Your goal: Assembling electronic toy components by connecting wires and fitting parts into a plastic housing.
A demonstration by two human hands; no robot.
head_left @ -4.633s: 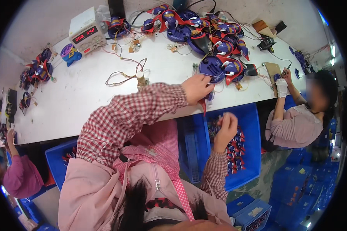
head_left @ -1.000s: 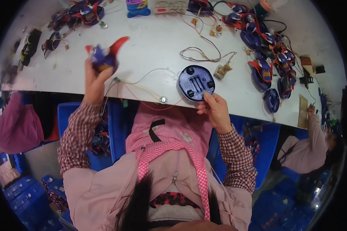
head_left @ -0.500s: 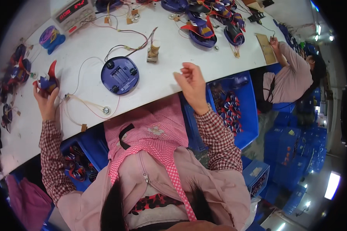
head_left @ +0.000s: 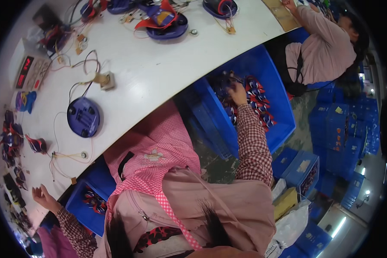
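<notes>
My right hand [head_left: 237,93] is down in a large blue bin [head_left: 284,101] right of the table, its fingers closed at a dark purple plastic part [head_left: 222,84]; blur hides what exactly is gripped. Several red, white and purple toy parts [head_left: 258,96] lie beside it. Near the table's left front edge my left hand [head_left: 45,198] is held open with nothing in it. Beyond it, a red and purple toy part [head_left: 37,145] rests on the table. A round purple base [head_left: 83,118] with a battery compartment lies with wires attached, near a small round speaker [head_left: 84,155].
A power supply with a red display [head_left: 29,71] stands at the back left. More toy assemblies with wires [head_left: 165,26] sit along the far side. Under the table is another blue bin [head_left: 84,210]. A co-worker [head_left: 327,47] sits at the right, near stacked blue crates [head_left: 331,124].
My left hand has let go of the red and purple toy part and moved toward the table edge. My right hand has gone from above the table into the blue bin. The view has turned right.
</notes>
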